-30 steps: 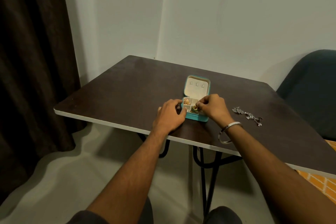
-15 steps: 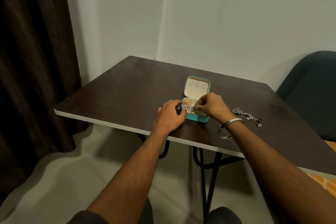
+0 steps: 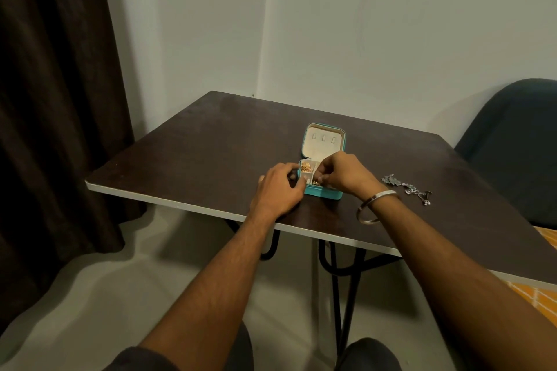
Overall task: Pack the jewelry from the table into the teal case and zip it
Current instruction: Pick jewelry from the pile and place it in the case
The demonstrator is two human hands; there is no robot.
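Observation:
The teal case (image 3: pixel 323 141) lies open near the table's front edge, its cream lid upright at the back. Gold jewelry (image 3: pixel 306 166) fills the back-left compartment of its tray. My left hand (image 3: pixel 278 190) grips the case's left side. My right hand (image 3: pixel 343 173) hovers over the tray, fingertips pinched on a small gold piece (image 3: pixel 315 182) in the front compartment and hiding the tray's right half. A silver necklace (image 3: pixel 405 187) lies loose on the table to the right of the case.
The dark table (image 3: pixel 211 147) has a white edge and black legs. A dark blue chair (image 3: pixel 512 135) stands at the right. A brown curtain (image 3: pixel 54 99) hangs at the left. A metal bangle (image 3: pixel 376 208) circles my right wrist.
My right hand has shifted slightly left and lifted over the tray, fingers still pinched in the front compartment. The left hand and the case have stayed in place.

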